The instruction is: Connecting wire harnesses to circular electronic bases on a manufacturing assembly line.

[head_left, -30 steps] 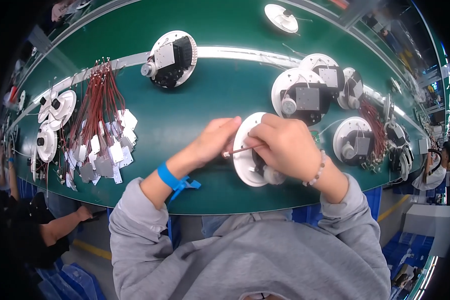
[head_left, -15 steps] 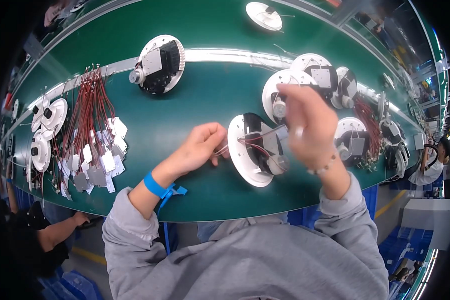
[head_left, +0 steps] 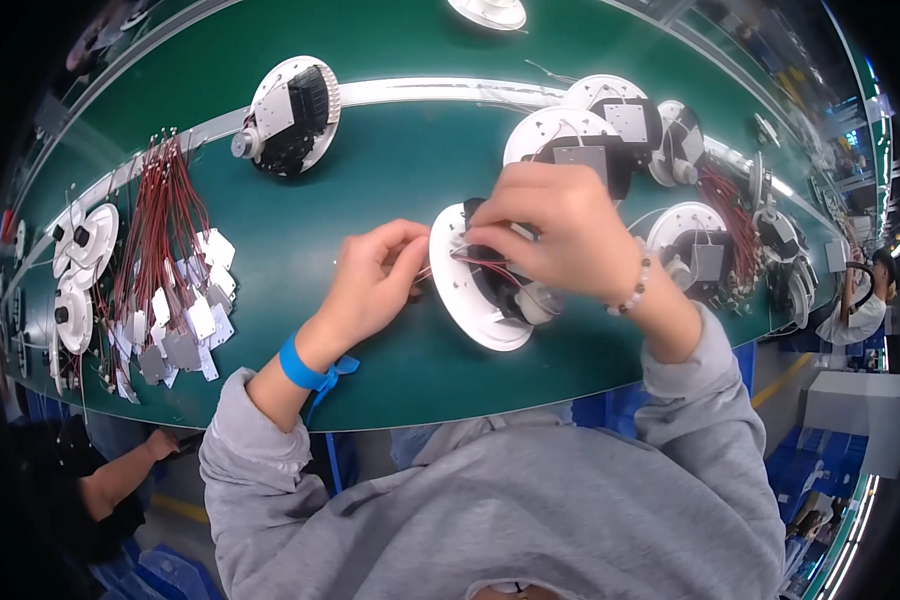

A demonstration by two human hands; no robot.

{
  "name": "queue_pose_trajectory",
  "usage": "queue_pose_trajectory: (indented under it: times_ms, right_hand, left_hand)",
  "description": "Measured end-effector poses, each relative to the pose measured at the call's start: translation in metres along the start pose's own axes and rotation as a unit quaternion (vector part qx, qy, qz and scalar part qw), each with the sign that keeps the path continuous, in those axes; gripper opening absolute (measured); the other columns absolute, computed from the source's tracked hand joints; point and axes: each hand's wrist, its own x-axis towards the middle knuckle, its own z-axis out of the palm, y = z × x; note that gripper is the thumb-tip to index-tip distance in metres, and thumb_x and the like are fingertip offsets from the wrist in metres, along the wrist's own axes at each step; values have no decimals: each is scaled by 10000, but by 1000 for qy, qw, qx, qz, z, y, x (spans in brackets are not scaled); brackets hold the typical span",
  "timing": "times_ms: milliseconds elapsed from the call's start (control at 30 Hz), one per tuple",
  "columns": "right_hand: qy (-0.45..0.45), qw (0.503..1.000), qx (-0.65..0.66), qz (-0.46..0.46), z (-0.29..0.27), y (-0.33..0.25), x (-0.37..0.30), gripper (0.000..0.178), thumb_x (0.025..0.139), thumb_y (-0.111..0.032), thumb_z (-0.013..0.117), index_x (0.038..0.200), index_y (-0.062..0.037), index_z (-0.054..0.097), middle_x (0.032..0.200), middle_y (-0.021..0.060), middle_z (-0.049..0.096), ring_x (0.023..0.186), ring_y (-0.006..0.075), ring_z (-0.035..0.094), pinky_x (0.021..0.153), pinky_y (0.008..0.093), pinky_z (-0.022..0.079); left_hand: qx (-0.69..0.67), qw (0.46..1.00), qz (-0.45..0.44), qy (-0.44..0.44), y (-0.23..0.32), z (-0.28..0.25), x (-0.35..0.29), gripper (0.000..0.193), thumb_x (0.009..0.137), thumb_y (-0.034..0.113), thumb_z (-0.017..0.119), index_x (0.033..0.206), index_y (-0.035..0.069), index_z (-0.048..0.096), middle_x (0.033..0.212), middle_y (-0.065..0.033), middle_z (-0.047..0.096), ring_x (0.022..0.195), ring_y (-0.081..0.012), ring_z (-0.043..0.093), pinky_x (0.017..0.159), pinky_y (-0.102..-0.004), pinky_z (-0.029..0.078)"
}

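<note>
A round white housing (head_left: 448, 300) with a black part, a small pale motor (head_left: 538, 303) and red and white wires (head_left: 490, 265) stands tilted on the green bench before me. At its left rim, my left hand (head_left: 370, 285), with a blue strap on the wrist, is closed in a pinch on thin wires that run out from the housing. My right hand (head_left: 565, 225), wearing a bead bracelet, reaches over the top of the housing. Its thumb and forefinger pinch together by the wires; what is between them is hidden.
Left on the bench lies a bundle of red wires (head_left: 160, 190) with flat grey-white plates (head_left: 200, 320), beside white discs (head_left: 73, 315). A similar housing (head_left: 320, 130) lies far left of centre; several more (head_left: 690, 215) crowd the right. A person's arm (head_left: 125, 475) shows at lower left.
My right hand has come down and left from above the right-hand housings onto the wires of the near one. The whole bench view has shifted slightly left and up.
</note>
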Motion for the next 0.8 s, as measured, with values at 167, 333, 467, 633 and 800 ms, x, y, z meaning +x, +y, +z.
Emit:
queue_pose_trajectory:
  times_ms: [167, 333, 467, 633, 800]
  right_hand:
    - [-97, 994, 43, 28, -4, -1, 0, 86, 616, -16, 637, 694, -39, 610, 617, 72, 530, 491, 192, 497, 445, 260, 394]
    - [-181, 980, 59, 53, -8, 0, 6, 88, 622, 6, 596, 704, -24, 604, 647, 87, 537, 538, 218, 514, 487, 280, 409]
    - [-143, 988, -29, 49, -15, -16, 14, 81, 596, 9, 605, 662, -22, 571, 623, 95, 504, 552, 261, 506, 489, 314, 401]
    - [-171, 984, -31, 41, -3, -18, 15, 61, 622, 18, 571, 674, -3, 547, 655, 109, 492, 575, 292, 505, 497, 341, 404]
    - [-173, 980, -84, 46, -7, -18, 11, 58, 615, 9, 568, 667, -7, 548, 640, 103, 475, 561, 285, 505, 481, 344, 405]
  left_hand:
    - [11, 1000, 22, -10, -3, -2, 1, 206, 843, 83, 441, 988, -5, 558, 759, -58, 602, 642, -77, 553, 532, -205, 471]
    - [-27, 998, 52, -36, -6, 1, 0, 230, 840, 69, 443, 1038, 5, 540, 811, -76, 610, 648, -85, 558, 536, -211, 476]
    - [-88, 993, 35, -65, -5, 5, 4, 219, 824, 74, 476, 1018, -7, 538, 782, -64, 603, 637, -92, 554, 556, -222, 482]
    - [-71, 996, 4, -60, -9, -3, -7, 182, 824, 56, 473, 961, -30, 559, 763, -68, 601, 632, -90, 555, 536, -217, 474]
    - [-55, 996, 1, -73, -4, 1, 0, 185, 823, 54, 479, 960, -30, 571, 772, -68, 606, 657, -98, 564, 545, -225, 480]
